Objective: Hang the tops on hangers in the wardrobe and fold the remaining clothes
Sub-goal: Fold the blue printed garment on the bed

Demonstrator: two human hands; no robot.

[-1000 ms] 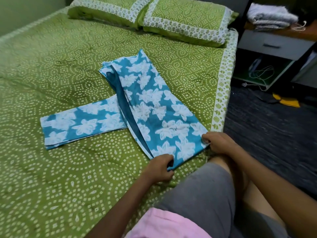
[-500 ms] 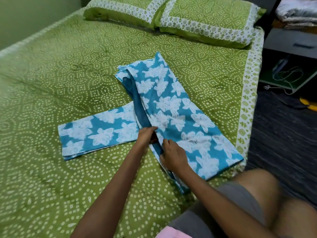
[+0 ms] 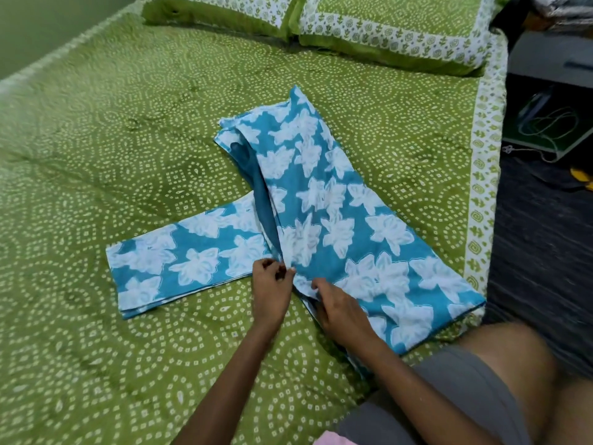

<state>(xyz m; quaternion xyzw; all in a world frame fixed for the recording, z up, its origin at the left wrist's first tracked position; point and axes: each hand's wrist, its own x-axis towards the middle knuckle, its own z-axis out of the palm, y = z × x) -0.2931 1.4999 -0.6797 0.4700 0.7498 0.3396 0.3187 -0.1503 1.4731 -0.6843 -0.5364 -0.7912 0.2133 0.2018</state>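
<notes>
A blue garment with white flowers [image 3: 337, 226] lies flat on the green bed [image 3: 128, 155]. Its body is folded lengthwise and runs from the middle of the bed to the near right edge; one sleeve [image 3: 179, 264] sticks out to the left. My left hand [image 3: 271, 284] pinches the folded left edge where the sleeve joins the body. My right hand [image 3: 337, 309] grips the same edge just below, fingers curled into the fabric.
Two green pillows [image 3: 369, 24] lie at the head of the bed. To the right, past the bed's white-patterned border [image 3: 481, 155], stands a bedside unit [image 3: 552, 59] with cables on its lower shelf. My knee in grey shorts [image 3: 465, 396] rests at the near right.
Both hands left the garment's near hem corners and moved up to its folded left edge by the sleeve. The view shifted left and closer.
</notes>
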